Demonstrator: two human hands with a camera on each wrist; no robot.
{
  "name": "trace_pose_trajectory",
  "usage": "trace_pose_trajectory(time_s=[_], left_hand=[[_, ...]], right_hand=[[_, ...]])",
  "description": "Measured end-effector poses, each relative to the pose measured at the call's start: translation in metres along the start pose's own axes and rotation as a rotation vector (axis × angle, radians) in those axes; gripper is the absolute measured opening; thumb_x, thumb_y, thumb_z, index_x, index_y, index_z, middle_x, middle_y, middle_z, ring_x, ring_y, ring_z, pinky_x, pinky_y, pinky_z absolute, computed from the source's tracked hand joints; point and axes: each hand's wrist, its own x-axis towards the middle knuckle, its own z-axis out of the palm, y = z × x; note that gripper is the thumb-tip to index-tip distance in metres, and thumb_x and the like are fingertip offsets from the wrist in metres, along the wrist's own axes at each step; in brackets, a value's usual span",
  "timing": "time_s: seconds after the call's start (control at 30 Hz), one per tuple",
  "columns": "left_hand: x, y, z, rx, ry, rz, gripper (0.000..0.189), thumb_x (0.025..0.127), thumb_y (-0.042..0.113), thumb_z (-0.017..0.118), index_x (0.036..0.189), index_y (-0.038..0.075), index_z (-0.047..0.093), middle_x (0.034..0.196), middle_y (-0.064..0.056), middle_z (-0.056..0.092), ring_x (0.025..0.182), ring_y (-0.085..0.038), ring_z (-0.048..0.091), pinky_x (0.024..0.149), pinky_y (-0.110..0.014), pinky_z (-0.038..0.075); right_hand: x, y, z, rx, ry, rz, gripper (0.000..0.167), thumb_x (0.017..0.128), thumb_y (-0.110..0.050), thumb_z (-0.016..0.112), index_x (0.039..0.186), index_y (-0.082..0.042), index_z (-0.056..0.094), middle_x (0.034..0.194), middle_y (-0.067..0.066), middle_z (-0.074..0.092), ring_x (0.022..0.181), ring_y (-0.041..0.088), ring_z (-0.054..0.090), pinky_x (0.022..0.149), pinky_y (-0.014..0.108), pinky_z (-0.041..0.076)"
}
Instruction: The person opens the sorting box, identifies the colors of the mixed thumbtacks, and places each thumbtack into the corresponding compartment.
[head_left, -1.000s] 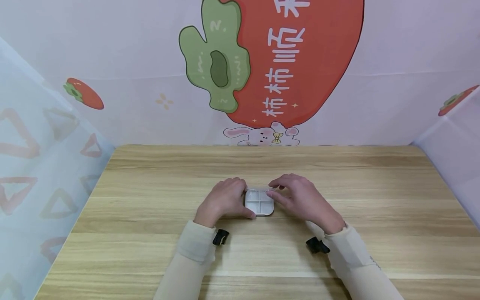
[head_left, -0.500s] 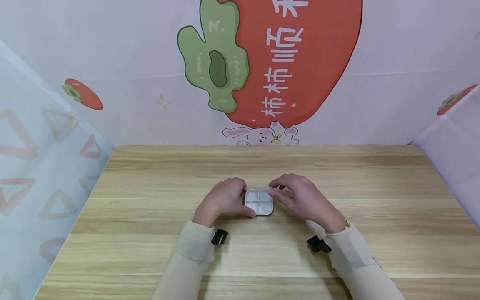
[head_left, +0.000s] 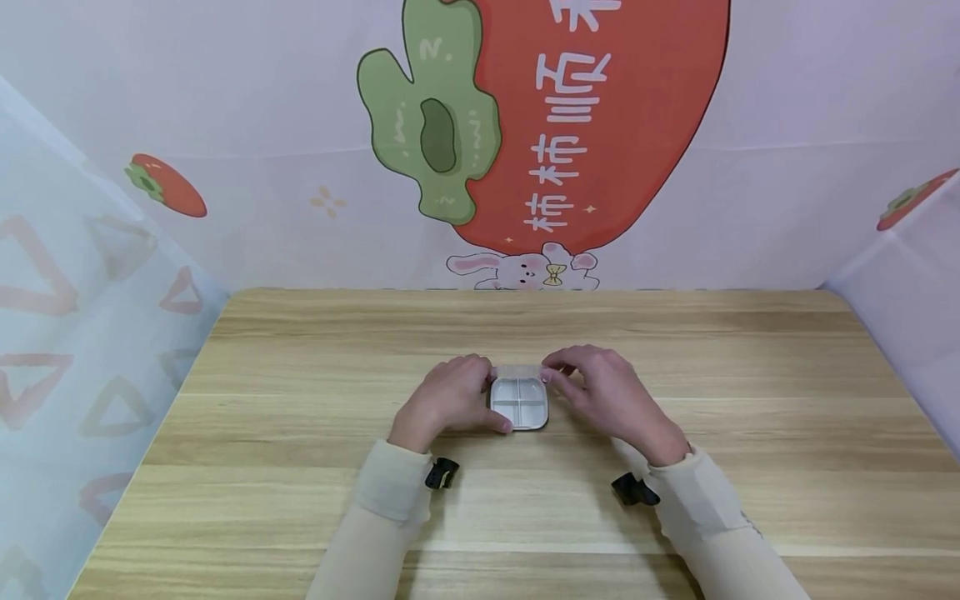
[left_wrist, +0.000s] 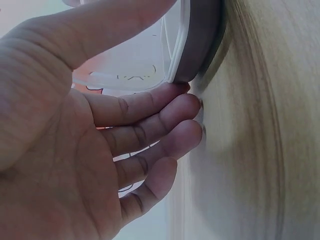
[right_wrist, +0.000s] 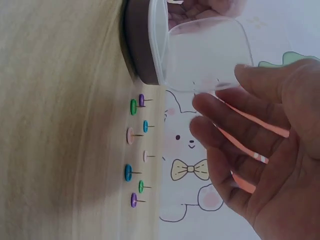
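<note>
We've our L hand [head_left: 452, 393] clamped on the box [head_left: 533, 413], just R of it; our R hand [head_left: 603, 390] pinches the clear lid [right_wrist: 210, 52], approx. upright, to its L.

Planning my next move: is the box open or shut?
Open: in the right wrist view the clear lid stands raised; the four compartments lie uncovered.
</note>
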Motion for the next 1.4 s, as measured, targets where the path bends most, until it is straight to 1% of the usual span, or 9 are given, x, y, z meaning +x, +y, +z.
trace_pose_trajectory(time_s=[0.23,0.4,0.57,0.77,0.97,1.1,1.2,1.3,1.4], left_hand=[[0.001,0.0,0.0,-0.023,-0.001,-0.024,0.06,0.066,0.037,0.097,0.105,0.005,0.066,0.09,0.0,0.062,0.079,-0.018,0.055,0.075,-0.034,0.047],[0.0,0.002,0.0,-0.039,-0.005,-0.037,0.057,0.066,0.035,0.097,0.104,0.005,0.066,0.091,0.0,0.063,0.08,-0.018,0.055,0.076,-0.034,0.046],[0.001,0.002,0.0,-0.042,-0.006,-0.038,0.056,0.067,0.034,0.097,0.104,0.006,0.067,0.091,0.0,0.064,0.081,-0.017,0.055,0.077,-0.035,0.046],[0.003,0.002,0.0,-0.045,-0.01,-0.042,0.055,0.066,0.034,0.097,0.103,0.007,0.067,0.09,0.001,0.064,0.081,-0.017,0.055,0.078,-0.035,0.045],[0.002,0.002,-0.001,-0.027,-0.013,-0.03,0.055,0.066,0.036,0.097,0.103,0.007,0.068,0.089,0.001,0.064,0.08,-0.018,0.055,0.077,-0.036,0.045],[0.0,0.002,-0.003,0.023,-0.005,-0.02,0.057,0.066,0.044,0.096,0.101,0.008,0.068,0.084,0.002,0.061,0.08,-0.019,0.053,0.077,-0.036,0.043],[-0.001,0.0,-0.006,0.048,0.011,-0.029,0.063,0.065,0.049,0.095,0.103,0.007,0.067,0.083,0.001,0.059,0.08,-0.02,0.052,0.076,-0.037,0.042],[-0.004,-0.003,-0.009,0.044,0.023,-0.051,0.072,0.064,0.052,0.094,0.111,0.004,0.067,0.089,-0.002,0.061,0.084,-0.021,0.053,0.08,-0.038,0.043],[-0.007,-0.004,-0.014,0.036,0.04,-0.073,0.079,0.063,0.051,0.095,0.119,0.003,0.067,0.101,-0.004,0.065,0.091,-0.022,0.055,0.087,-0.04,0.046]], right_hand=[[0.002,-0.002,0.003,-0.022,0.077,0.053,0.014,0.096,-0.023,0.072,0.102,-0.011,0.078,0.098,0.0,0.074,0.087,0.018,0.064,0.074,0.039,0.051],[0.003,-0.003,0.007,-0.008,0.126,0.096,0.016,0.097,-0.023,0.072,0.102,-0.009,0.078,0.091,0.0,0.073,0.083,0.019,0.063,0.074,0.04,0.049],[0.003,-0.004,0.01,0.013,0.169,0.138,0.018,0.097,-0.026,0.072,0.096,-0.009,0.077,0.085,-0.001,0.071,0.08,0.019,0.062,0.073,0.039,0.048],[0.003,-0.003,0.012,0.011,0.214,0.145,0.02,0.097,-0.027,0.072,0.091,-0.009,0.077,0.08,-0.002,0.07,0.076,0.019,0.062,0.072,0.039,0.047],[0.002,-0.003,0.01,0.016,0.18,0.171,0.021,0.096,-0.029,0.072,0.094,-0.009,0.077,0.083,-0.001,0.071,0.079,0.02,0.063,0.073,0.039,0.047],[0.002,-0.002,0.007,0.009,0.154,0.179,0.021,0.096,-0.03,0.073,0.095,-0.01,0.077,0.085,-0.001,0.071,0.083,0.022,0.064,0.073,0.04,0.048],[0.002,-0.001,0.005,0.007,0.137,0.187,0.021,0.095,-0.032,0.073,0.094,-0.011,0.077,0.086,-0.001,0.071,0.085,0.022,0.064,0.074,0.04,0.048],[0.002,-0.001,0.004,0.005,0.116,0.196,0.021,0.095,-0.032,0.073,0.094,-0.012,0.077,0.086,-0.001,0.071,0.086,0.023,0.063,0.074,0.04,0.048],[0.002,-0.001,0.002,0.001,0.105,0.202,0.02,0.095,-0.032,0.074,0.095,-0.012,0.078,0.088,0.0,0.071,0.086,0.023,0.063,0.074,0.041,0.049]])
